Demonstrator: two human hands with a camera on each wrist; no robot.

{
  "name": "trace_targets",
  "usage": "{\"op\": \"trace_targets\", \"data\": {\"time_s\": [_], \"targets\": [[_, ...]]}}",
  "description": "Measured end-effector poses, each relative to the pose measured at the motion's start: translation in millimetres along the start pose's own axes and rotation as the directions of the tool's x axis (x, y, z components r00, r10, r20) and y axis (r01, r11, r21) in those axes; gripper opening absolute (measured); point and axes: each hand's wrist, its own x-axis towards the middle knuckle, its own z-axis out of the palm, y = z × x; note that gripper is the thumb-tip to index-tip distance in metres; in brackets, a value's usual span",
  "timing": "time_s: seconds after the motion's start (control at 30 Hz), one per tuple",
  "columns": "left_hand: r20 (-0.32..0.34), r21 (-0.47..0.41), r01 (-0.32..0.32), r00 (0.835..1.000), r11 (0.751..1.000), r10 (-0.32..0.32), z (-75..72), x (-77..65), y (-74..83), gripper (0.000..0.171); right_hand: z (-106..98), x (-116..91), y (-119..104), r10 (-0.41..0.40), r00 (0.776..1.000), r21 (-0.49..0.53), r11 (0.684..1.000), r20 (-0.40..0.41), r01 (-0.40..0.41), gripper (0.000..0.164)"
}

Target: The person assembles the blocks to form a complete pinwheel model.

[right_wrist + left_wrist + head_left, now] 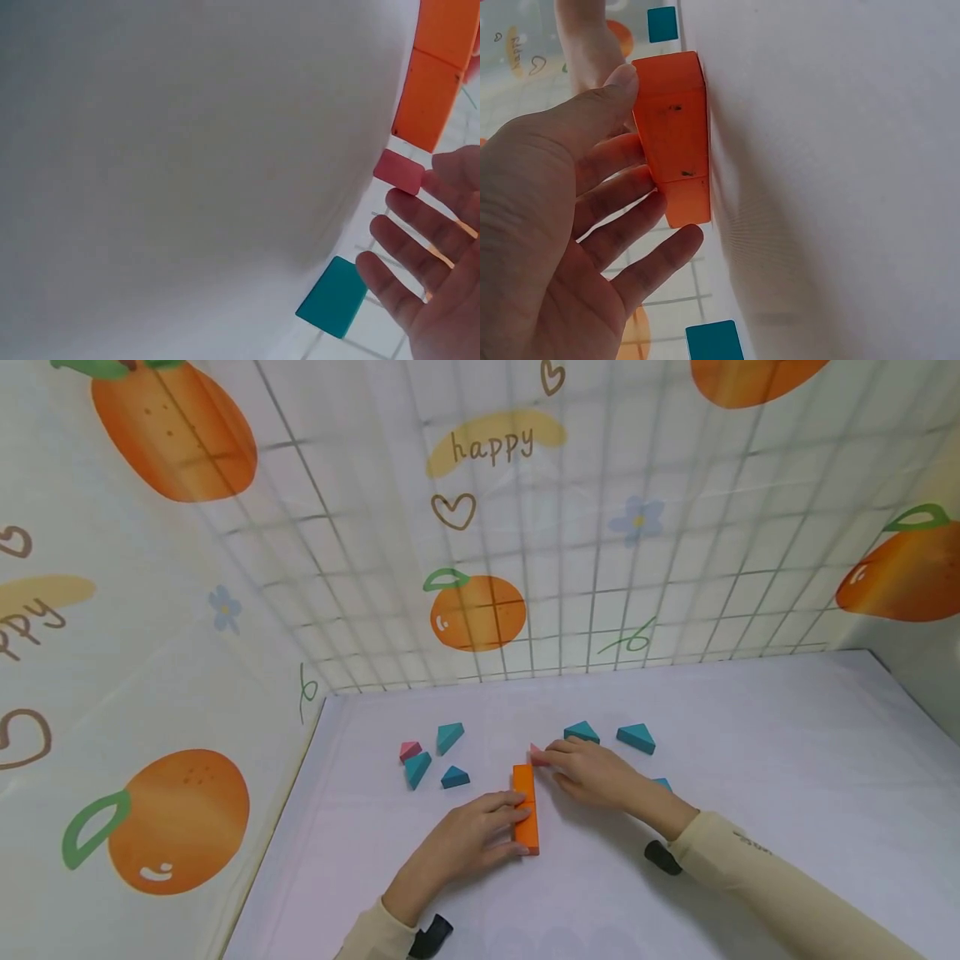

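Left hand (468, 843) fingers straight, pressed against orange block (526, 808) long edge. Right hand (588, 770) pinching pink block (400, 171) at far end; open tabletop (750, 760) rightward.

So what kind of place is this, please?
Probably a small tabletop play corner, set up indoors. A white table is walled by sheets printed with oranges and "happy", over a wire grid. Toy blocks lie on it: teal triangles and an orange bar under the hands.
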Motion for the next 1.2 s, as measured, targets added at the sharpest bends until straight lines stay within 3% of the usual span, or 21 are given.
{"op": "trace_targets", "data": {"time_s": [0.83, 1.2], "targets": [[-0.003, -0.001, -0.012, 1.000, 1.000, 0.012, -0.4, 0.5, -0.8, 0.050, 4.2, 12.8, -9.7, -0.011, 0.999, 0.001, 1.000, 0.051, 0.011, 0.043], [-0.034, 0.000, -0.036, 0.999, 0.999, 0.036, 0.7, 0.1, -1.8, 0.050, 6.4, 16.9, -16.4, 0.006, 0.996, 0.015, 1.000, 0.091, -0.007, 0.043]]}}
